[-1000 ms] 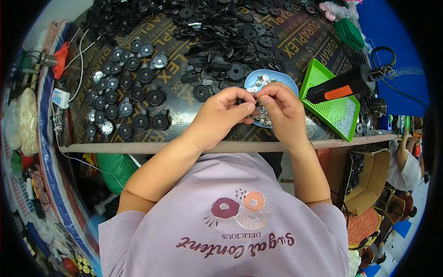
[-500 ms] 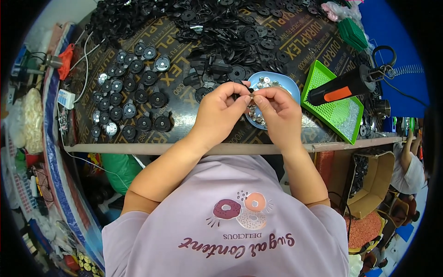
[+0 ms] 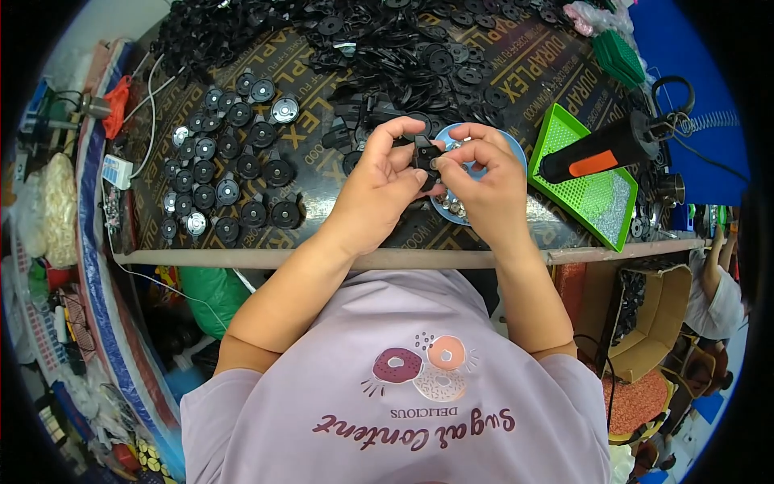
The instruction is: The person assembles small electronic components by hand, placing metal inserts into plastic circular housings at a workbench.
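Both hands meet just above the blue dish (image 3: 516, 153), pinching one small black part (image 3: 425, 153) between them. Left hand (image 3: 379, 181) curled tight round the part's left side, fingers closed on it. Right hand (image 3: 484, 181) closed too, thumb + forefinger pressed on the part's right side, prob. w/ a small silver bit at the fingertips; too small to tell for sure. Part is held in the air, not resting on the tabletop (image 3: 322, 230).

Blue dish holds small silver pieces, partly hidden under the right hand. Left of the dish: rows of round black discs (image 3: 230, 173) laid out neatly, some w/ silver centres; these look like finished ones, approx. a few dozen. Beyond the dish, toward the far edge: big loose heap of black parts (image 3: 322, 32), looks not yet worked, and it's much bigger than the neat rows. So judging by that: well started, most left to do.

Right of the dish: green mesh tray (image 3: 601, 194) w/ a black-and-orange powered hand tool (image 3: 601, 153) lying across it, untouched. Further right, below the tabletop edge: another person (image 3: 713, 294) beside a cardboard box (image 3: 653, 323).
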`<state>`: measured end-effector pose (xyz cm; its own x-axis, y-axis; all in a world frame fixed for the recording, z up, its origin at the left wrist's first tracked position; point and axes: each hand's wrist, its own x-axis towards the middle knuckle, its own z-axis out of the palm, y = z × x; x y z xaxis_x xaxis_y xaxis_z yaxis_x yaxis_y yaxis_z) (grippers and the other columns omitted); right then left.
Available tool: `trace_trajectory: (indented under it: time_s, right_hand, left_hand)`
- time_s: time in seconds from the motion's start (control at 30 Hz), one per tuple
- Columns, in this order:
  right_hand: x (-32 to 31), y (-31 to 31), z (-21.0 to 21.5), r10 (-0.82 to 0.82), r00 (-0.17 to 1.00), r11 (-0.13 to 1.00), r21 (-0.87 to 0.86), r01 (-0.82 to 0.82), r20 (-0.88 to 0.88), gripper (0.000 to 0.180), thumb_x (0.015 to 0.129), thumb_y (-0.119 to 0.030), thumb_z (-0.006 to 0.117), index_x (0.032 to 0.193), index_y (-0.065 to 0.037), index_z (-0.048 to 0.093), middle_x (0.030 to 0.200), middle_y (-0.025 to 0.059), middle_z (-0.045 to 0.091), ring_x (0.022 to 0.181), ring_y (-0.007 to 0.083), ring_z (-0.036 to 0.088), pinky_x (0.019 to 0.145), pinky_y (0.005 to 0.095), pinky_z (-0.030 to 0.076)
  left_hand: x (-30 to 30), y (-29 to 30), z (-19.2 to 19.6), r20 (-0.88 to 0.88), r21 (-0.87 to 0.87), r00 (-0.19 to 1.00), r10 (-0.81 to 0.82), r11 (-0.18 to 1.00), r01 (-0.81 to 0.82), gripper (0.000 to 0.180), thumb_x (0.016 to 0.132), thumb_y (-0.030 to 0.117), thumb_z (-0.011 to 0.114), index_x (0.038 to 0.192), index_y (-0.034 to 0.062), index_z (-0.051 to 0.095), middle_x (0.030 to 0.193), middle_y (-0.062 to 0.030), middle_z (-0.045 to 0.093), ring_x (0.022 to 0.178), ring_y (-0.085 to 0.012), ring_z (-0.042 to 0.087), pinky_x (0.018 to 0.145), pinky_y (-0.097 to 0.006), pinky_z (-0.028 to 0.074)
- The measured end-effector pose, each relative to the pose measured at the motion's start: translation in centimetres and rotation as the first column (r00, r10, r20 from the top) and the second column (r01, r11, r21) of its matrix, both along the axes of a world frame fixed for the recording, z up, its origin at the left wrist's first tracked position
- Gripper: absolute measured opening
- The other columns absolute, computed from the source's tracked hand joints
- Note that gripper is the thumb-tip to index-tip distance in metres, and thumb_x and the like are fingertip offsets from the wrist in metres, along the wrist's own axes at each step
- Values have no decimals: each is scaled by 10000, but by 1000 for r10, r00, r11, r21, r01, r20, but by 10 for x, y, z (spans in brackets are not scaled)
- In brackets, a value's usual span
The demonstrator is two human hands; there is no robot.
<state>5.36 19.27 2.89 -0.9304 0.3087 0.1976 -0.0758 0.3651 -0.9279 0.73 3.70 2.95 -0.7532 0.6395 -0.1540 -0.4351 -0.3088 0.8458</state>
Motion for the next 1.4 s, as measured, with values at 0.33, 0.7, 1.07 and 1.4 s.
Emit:
trace_trajectory:
  time_s: [0.33,0.7,1.07,1.4]
  right_hand:
    - [-4,-4,-3,-2,1000,996,-88,4,16,59,757,-51,716,804,-27,689,1112,113,607,940,197,618,708,317,525]
    - [0,3,-6,275,815,774,620,127,-510,225,696,-53,709,910,-114,673,1205,78,590,1068,302,521,900,422,406]
    - [3,-7,-1,80,947,909,413,59,-311,161,752,-28,706,897,-98,708,1311,130,549,1164,314,496,962,401,417]
    - [-7,5,-14,105,992,940,-331,-79,64,87,849,-116,682,873,-36,707,1370,165,503,1211,248,518,959,342,421]
  left_hand:
    - [-3,-9,-3,2,-37,1000,23,999,-23,542,904,-108,419,1408,56,310,1283,-128,519,1073,-165,578,924,-333,522]
    - [-7,-17,-9,233,145,964,-129,985,96,160,991,142,531,1061,21,608,1044,-71,647,994,-179,624,942,-420,518]
    - [-3,-14,-2,208,26,978,31,999,-37,153,985,136,522,1017,8,601,1034,-56,639,944,-119,608,895,-329,519]
    - [-4,-11,-2,65,65,994,87,994,-91,122,964,4,454,1068,35,511,1254,-106,539,1060,-126,558,935,-352,516]
